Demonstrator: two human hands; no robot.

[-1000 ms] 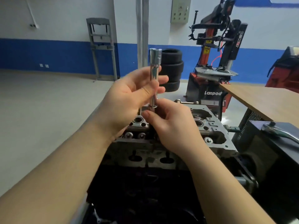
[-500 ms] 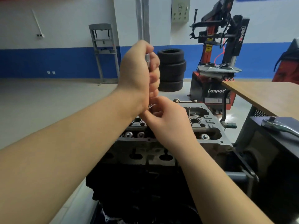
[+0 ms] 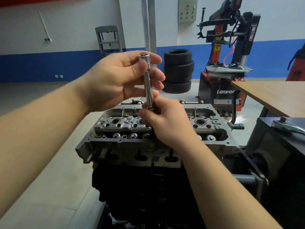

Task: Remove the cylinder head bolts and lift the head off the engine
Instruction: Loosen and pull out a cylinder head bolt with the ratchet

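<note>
Wooden table, tyre stack — blue-banded wall.

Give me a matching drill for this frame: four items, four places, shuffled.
Items:
1. extension bar
2. ratchet wrench
3. stacked tyres
4. cylinder head

Places:
A. on the floor by the blue-banded wall
B. atop the dark box at right
C. on the engine block, below the hands
D. held nearly upright between left hand and right hand

Pairs: 1-D, 2-B, 3-A, 4-C
</note>
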